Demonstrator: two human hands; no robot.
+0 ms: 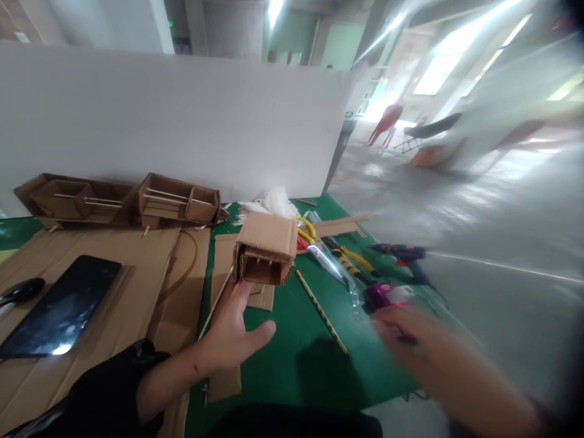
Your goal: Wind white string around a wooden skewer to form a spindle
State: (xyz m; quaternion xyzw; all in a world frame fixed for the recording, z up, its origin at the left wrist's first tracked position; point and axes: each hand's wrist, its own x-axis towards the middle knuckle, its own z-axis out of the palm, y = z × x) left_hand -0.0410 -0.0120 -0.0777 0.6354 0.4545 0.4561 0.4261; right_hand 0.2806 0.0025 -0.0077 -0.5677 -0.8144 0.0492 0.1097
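My left hand is palm-up with its thumb stretched out to the side; one finger touches the lower front edge of a small open-ended cardboard box. The other fingers are partly hidden at the box. At the right, my right hand, blurred by motion, is closed around the handle of a purple tool with a small red light. A yellow-and-black striped stick lies on the green table between the hands.
Two long cardboard structures stand at the back left by a white panel. A phone lies on cardboard sheets. Scissors, yellow-handled pliers and a blue tool lie at the table's right side.
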